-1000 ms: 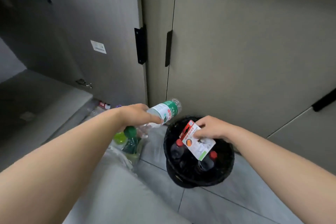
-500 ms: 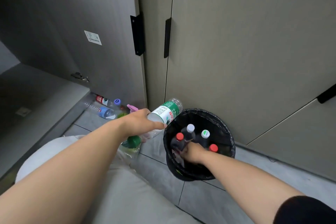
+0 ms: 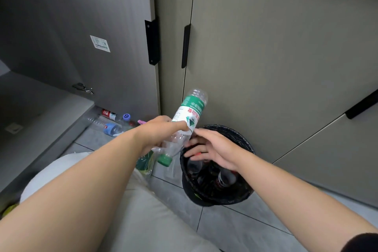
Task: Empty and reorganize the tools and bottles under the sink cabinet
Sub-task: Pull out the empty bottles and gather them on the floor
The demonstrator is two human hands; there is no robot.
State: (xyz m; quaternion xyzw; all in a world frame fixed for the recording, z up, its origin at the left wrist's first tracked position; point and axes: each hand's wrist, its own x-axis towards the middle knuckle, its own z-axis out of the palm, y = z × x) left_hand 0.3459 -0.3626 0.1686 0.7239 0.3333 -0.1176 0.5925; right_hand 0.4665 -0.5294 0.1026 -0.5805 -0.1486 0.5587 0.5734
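Note:
My left hand (image 3: 161, 133) grips a clear plastic bottle (image 3: 190, 112) with a green and white label, tilted cap-down, its green cap (image 3: 164, 159) beside the rim of a black bin (image 3: 243, 196). My right hand (image 3: 212, 147) hovers over the bin's mouth with fingers spread and relaxed, its fingertips close to the bottle, holding nothing. Inside the bin stand several dark bottles (image 3: 225, 178), partly hidden by my right hand.
Several plastic bottles (image 3: 111, 122) lie on the tiled floor at the foot of an open cabinet door (image 3: 102, 47). A clear bag with green bottles (image 3: 145, 163) sits by my knee. Closed grey cabinet doors (image 3: 276, 57) stand behind the bin.
My right hand left the card in the bin, then rose out of it toward the bottle. My left hand swung the bottle more upright, base up, closer to the bin.

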